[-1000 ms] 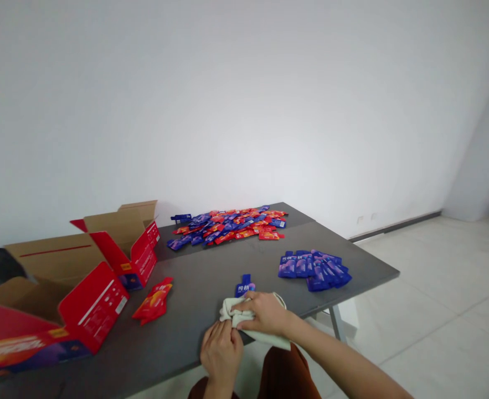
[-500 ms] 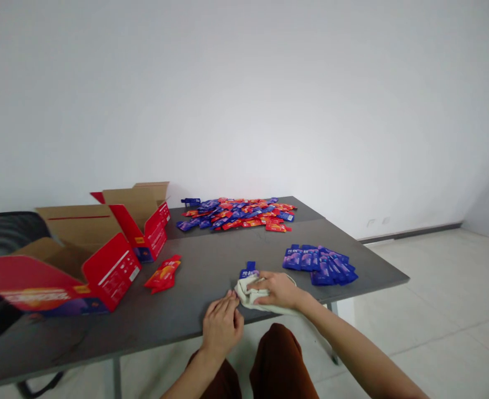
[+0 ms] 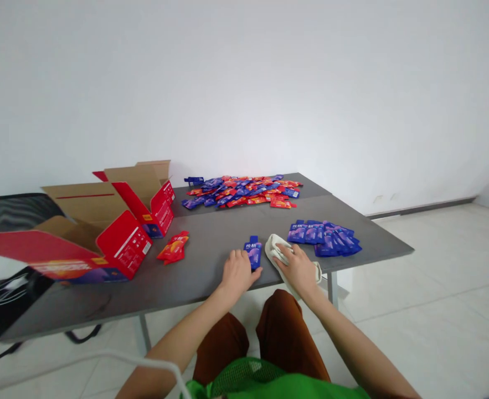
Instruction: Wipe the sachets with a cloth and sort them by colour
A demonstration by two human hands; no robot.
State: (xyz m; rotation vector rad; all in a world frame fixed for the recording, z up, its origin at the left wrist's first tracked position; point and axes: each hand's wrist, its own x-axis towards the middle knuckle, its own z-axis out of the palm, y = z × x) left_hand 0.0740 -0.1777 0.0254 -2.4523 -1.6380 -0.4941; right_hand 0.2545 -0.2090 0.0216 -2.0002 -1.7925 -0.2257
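Note:
My left hand (image 3: 237,271) lies on the grey table (image 3: 211,233), its fingertips on a single blue sachet (image 3: 253,250). To its right, my right hand (image 3: 299,267) presses down on a crumpled white cloth (image 3: 278,247) near the table's front edge, fingers curled over it. A neat row of blue sachets (image 3: 324,237) lies just right of the cloth. A small stack of red sachets (image 3: 173,249) sits left of my left hand.
A mixed heap of red and blue sachets (image 3: 241,190) covers the far side of the table. Two open red cardboard boxes (image 3: 82,235) stand at the left. A black chair (image 3: 7,277) is behind them. A white wall rises behind the table, and a tiled floor lies to the right.
The view has tilted down and back. My right hand slid the cloth to the right, uncovering the single blue sachet, and my left hand moved forward onto that sachet.

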